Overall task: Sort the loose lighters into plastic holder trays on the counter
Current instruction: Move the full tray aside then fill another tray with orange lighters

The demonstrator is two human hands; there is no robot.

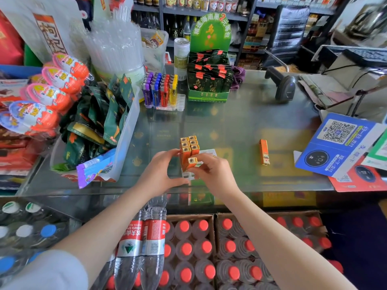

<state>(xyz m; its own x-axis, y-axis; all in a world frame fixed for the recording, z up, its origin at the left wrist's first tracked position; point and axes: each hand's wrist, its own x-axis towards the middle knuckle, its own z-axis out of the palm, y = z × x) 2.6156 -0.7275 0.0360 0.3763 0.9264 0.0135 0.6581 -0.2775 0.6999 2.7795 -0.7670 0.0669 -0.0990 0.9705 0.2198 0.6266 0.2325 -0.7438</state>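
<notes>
Several orange lighters (189, 144) with gold tops stand upright in a clear plastic holder tray (187, 175) at the middle of the glass counter. My right hand (211, 172) pinches one orange lighter (190, 163) at the tray's near end, held upright at a slot. My left hand (160, 171) grips the tray and the standing lighters from the left side. One loose orange lighter (264, 151) lies flat on the counter to the right. A second tray (162, 91) at the back holds purple, blue, red and yellow lighters.
A clear bin of green snack packets (100, 122) stands at the left. A green tea display box (208, 80) and a barcode scanner (282, 84) sit at the back. Blue QR payment cards (337, 145) lie at the right. Water bottles (144, 243) stand below the counter edge.
</notes>
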